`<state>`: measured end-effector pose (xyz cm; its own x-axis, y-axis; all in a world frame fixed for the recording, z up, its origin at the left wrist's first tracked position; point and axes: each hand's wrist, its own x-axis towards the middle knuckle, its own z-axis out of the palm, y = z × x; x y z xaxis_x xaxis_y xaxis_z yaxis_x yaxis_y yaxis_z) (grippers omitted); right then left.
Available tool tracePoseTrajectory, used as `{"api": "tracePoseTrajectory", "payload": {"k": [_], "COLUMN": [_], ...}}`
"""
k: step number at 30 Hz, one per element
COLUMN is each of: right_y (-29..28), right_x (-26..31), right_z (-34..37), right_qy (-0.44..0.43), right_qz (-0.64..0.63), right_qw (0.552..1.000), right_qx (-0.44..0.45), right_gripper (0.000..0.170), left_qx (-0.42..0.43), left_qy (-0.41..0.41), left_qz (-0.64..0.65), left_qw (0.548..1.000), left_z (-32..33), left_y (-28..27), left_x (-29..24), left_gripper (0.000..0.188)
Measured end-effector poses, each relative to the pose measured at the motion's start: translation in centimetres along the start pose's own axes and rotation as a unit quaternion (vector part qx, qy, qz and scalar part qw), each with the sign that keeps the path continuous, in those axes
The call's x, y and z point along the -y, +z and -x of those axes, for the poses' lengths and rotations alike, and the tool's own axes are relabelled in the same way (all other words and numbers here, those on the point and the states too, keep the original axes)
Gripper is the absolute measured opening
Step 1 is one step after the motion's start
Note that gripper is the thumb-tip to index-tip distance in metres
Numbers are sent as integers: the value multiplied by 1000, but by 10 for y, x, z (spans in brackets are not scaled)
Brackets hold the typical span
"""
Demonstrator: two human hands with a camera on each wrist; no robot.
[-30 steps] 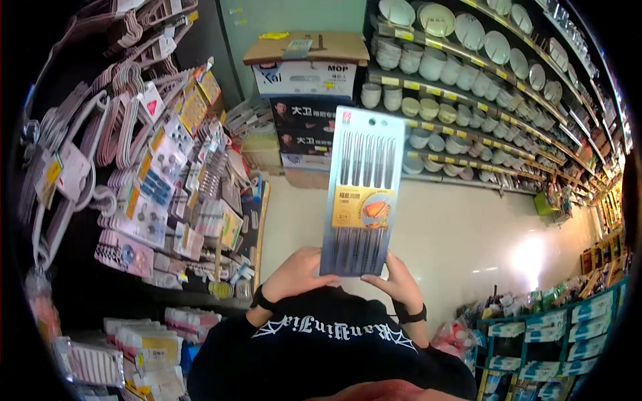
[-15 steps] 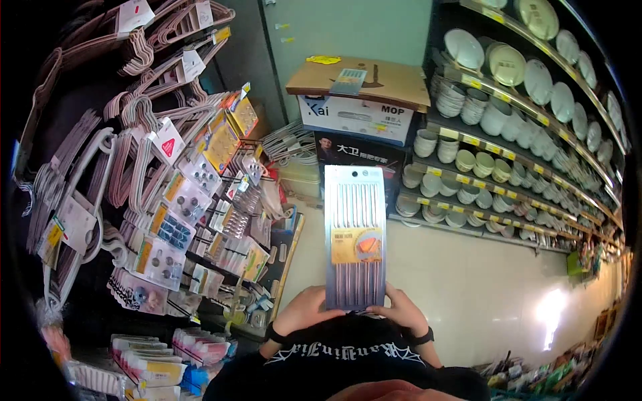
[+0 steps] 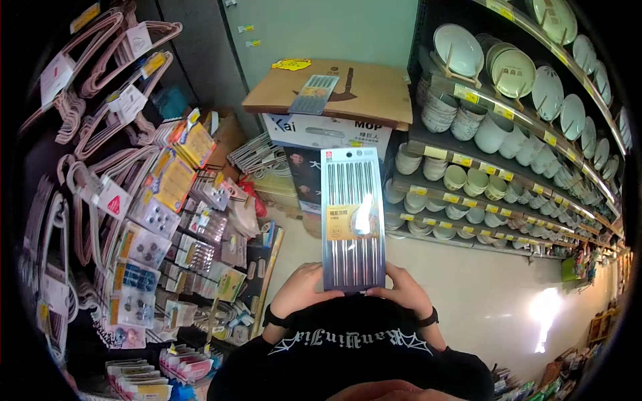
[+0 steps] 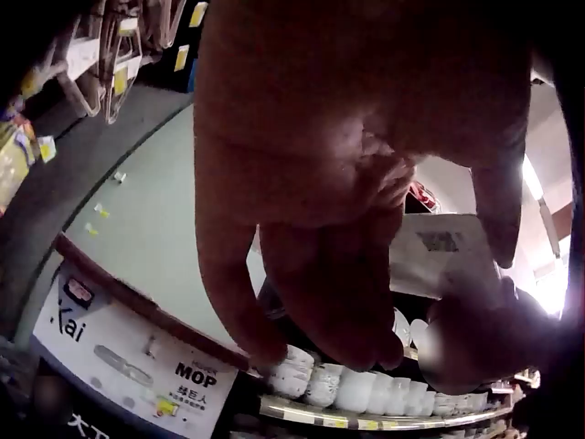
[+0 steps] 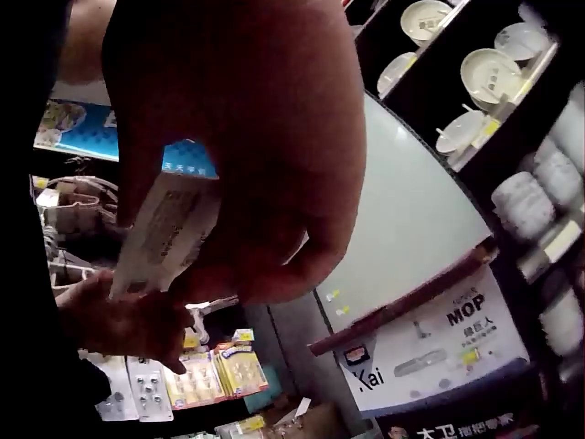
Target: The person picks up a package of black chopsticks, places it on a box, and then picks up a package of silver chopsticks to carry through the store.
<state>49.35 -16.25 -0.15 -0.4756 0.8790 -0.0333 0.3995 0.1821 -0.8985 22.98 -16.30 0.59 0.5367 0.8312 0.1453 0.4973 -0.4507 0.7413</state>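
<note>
Both hands hold a flat pack of metal chopsticks upright in front of the black shirt. It has a pale top, a dark lower end and a yellow label across the middle, with a bright glare beside the label. The left hand grips the lower left corner, its thumb along the bottom edge. At the lower right corner the right hand pinches the pack in the same manner. Each hand's other fingers are behind the card, hidden in the head view. In the right wrist view the pack's pale printed back shows between the hands.
Beyond the pack, stacked mop boxes bear another chopsticks pack and a yellow price tag. Shelves of bowls and plates line the right. Hangers and hanging small wares crowd the left, above a pale floor.
The head view has shifted over the aisle. The pack sits lower in it and looks smaller than a second ago, its top tilted less to the right. Both hands have kept their hold.
</note>
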Motion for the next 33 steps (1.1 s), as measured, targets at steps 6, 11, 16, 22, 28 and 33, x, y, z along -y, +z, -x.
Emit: {"api": "tracePoseTrajectory", "payload": {"k": [6, 11, 16, 22, 28, 33], "right_y": [-36, -60, -77, -100, -117, -127], "right_x": [-23, -36, -55, -42, -57, -65], "right_z": [-31, -77, -134, -218, -302, -337], "right_qy": [31, 34, 48, 62, 97, 67], "right_qz": [-18, -5, -5, -22, 92, 45], "right_qw": [999, 999, 998, 994, 987, 991], "right_qx": [12, 1, -42, -86, -92, -109], "right_gripper": [56, 56, 56, 57, 58, 58], "left_qx": [12, 28, 42, 66, 97, 144], "left_qy": [-17, -29, -15, 47, 10, -17], "left_qz": [77, 77, 100, 72, 85, 53], "left_qw": [997, 996, 994, 994, 992, 988], "left_z": [-53, -103, -163, -242, -300, -331], "left_y": [6, -5, -36, -97, -130, -144], "left_x": [17, 50, 84, 126, 194, 223], "left_gripper": [46, 51, 53, 56, 58, 64]}}
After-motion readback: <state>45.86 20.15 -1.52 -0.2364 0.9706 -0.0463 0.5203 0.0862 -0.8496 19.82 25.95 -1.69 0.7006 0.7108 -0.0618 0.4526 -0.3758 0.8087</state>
